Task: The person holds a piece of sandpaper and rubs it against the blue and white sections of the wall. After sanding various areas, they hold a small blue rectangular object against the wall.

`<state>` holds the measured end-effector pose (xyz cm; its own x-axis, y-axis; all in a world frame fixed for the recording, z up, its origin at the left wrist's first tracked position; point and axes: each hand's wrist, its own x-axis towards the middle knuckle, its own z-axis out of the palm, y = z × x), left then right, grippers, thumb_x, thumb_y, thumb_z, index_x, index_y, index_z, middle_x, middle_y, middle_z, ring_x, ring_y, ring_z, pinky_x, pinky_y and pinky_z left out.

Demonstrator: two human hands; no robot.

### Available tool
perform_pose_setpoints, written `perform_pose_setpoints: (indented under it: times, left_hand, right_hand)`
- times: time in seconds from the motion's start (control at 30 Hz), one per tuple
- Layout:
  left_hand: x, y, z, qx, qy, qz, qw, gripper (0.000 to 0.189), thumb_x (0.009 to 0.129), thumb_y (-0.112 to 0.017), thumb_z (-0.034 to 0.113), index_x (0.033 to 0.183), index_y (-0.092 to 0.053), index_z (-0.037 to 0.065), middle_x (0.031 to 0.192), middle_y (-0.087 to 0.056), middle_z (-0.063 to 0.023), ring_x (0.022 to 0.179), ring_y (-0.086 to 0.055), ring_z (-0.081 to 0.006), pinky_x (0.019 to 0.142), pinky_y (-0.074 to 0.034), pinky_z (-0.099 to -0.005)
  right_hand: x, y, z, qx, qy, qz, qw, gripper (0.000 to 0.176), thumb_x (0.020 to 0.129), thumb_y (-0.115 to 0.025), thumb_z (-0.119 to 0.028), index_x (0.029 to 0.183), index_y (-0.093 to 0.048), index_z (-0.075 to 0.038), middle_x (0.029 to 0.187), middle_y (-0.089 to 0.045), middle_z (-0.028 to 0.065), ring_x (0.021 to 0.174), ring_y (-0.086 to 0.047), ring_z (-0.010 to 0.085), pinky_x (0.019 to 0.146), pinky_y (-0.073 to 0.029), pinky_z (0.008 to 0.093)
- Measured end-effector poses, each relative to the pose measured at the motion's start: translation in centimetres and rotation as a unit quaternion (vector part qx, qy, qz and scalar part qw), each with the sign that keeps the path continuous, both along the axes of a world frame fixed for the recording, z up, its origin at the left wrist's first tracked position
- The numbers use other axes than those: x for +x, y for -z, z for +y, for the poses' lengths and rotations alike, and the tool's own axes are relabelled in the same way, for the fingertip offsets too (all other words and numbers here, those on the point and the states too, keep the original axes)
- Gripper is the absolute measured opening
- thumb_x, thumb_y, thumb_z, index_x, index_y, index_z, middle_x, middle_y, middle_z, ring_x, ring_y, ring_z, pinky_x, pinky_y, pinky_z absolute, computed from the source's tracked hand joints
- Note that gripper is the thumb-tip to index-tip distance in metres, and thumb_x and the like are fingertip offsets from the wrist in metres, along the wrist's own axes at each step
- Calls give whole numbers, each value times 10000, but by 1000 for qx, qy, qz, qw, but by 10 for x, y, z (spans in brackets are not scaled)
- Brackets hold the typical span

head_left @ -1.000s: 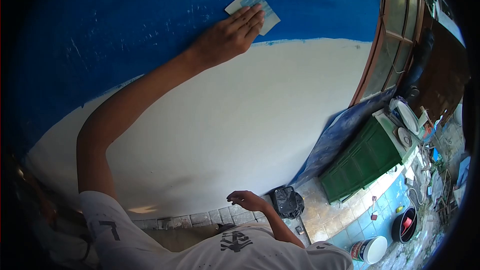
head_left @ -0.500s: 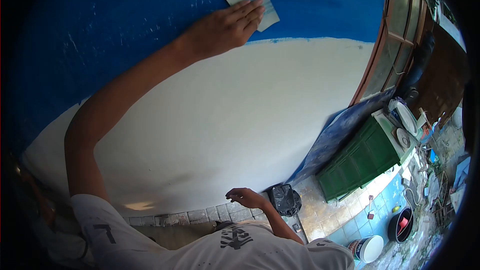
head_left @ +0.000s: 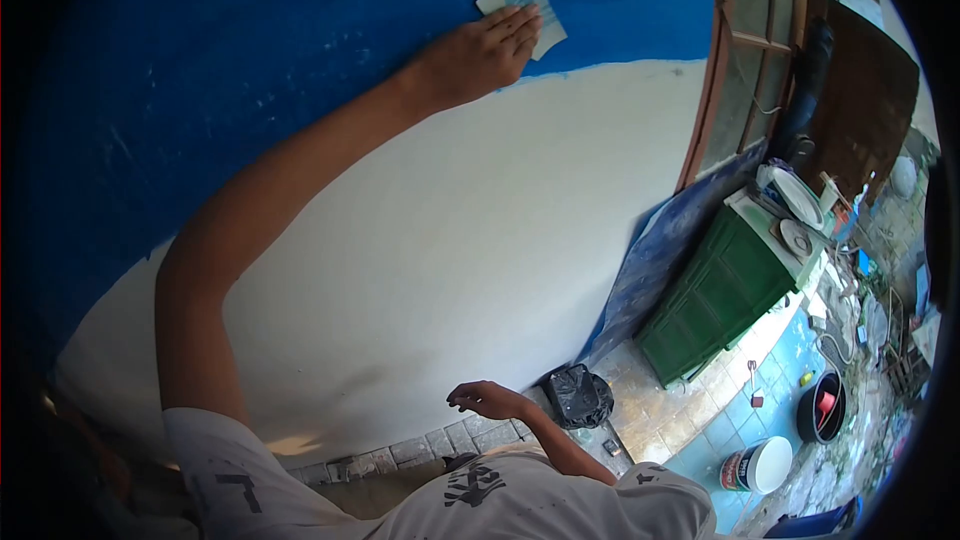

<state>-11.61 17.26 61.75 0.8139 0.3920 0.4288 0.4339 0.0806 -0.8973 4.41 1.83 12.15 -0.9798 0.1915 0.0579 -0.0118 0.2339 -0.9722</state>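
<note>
My left hand (head_left: 485, 55) presses a small sheet of sandpaper (head_left: 522, 2), pale with blue print on its back, against the blue-painted part of the wall (head_left: 330, 30). Its fingers lie together over the sheet's lower left part and hide some of it. Just below runs the uneven border with the white part of the wall (head_left: 430, 230). Down near my waist, my right hand (head_left: 487, 400) hangs in front of the wall, its fingers loosely bent and apart, holding nothing.
A brown-framed window (head_left: 745, 60) stands to the right. Below it are a green cabinet (head_left: 715, 300) with items on top and a black plastic bag (head_left: 580, 398). A white paint bucket (head_left: 770, 465), a black basin (head_left: 820, 420) and a brush (head_left: 756, 395) are on the tiled floor.
My left hand and the sandpaper have shifted slightly right along the blue paint. The view has turned a little, and the right hand hangs much as before.
</note>
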Motion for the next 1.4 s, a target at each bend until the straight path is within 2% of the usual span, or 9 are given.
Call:
perform_pose_setpoints:
  times: [0.13,0.27,0.4,0.53,0.6,0.87,0.93,1.27,1.4]
  left_hand:
    - [1,-37,-3,12,25,-77,997,370,967,-652,37,1336,-647,5,1413,-625,-158,1370,-551,-255,1146,-467,-383]
    - [11,4,9,-56,-22,57,997,368,968,-647,23,1336,-654,24,1425,-614,-155,1367,-553,-246,1136,-476,-374]
    - [15,-30,6,-10,16,-78,997,354,966,-657,18,1320,-659,4,1410,-623,-160,1325,-593,-257,1103,-506,-353]
    - [17,-5,23,-32,-7,59,998,391,969,-629,-18,1360,-625,-3,1431,-604,-177,1332,-588,-268,1100,-508,-358]
    - [14,-28,17,15,-22,-61,998,429,971,-606,-47,1398,-588,-3,1445,-587,-197,1348,-574,-270,1112,-500,-367]
    - [-3,-35,5,-84,12,-7,996,443,977,-580,-58,1417,-568,-7,1482,-561,-164,1380,-536,-305,1130,-485,-391]
    - [-9,-65,-5,0,12,-124,992,436,975,-589,-53,1408,-584,2,1476,-563,-170,1372,-542,-304,1132,-480,-408]
    - [8,-35,2,-18,22,-115,993,419,977,-612,-28,1395,-593,-8,1434,-597,-176,1343,-568,-301,1127,-478,-414]
    - [24,-14,20,-124,-1,20,992,383,996,-586,-7,1378,-609,-13,1441,-598,-159,1350,-569,-273,1133,-476,-379]
  right_hand:
    - [21,2,8,13,2,-28,1000,293,1076,-556,-214,1258,-651,-5,1177,-733,134,1032,-721,224,921,-568,371]
    - [36,4,14,-6,68,-52,996,290,1071,-560,-210,1268,-649,-16,1193,-733,129,1053,-719,236,930,-570,375]
    - [44,1,20,-7,81,-45,996,291,1070,-561,-207,1281,-648,-26,1192,-734,126,1046,-719,231,929,-569,375]
    - [48,9,15,-23,90,-27,995,297,1070,-564,-215,1274,-654,-18,1171,-740,126,1026,-719,219,912,-565,362]
    - [56,0,15,7,95,-13,995,304,1073,-565,-224,1263,-656,-6,1160,-740,130,1007,-721,212,899,-565,357]
    - [74,10,26,3,144,-27,989,314,1063,-558,-237,1261,-665,-18,1172,-742,140,1011,-734,242,911,-574,377]
    - [78,12,32,18,146,-10,989,317,1059,-560,-234,1261,-664,-13,1179,-740,141,1018,-735,243,912,-576,381]
    - [70,24,30,-36,117,-30,992,311,1074,-566,-232,1278,-653,-15,1140,-745,127,993,-729,206,889,-566,358]
    - [70,17,30,14,95,-33,995,315,1076,-559,-234,1279,-647,-10,1167,-739,123,1008,-729,210,899,-567,365]
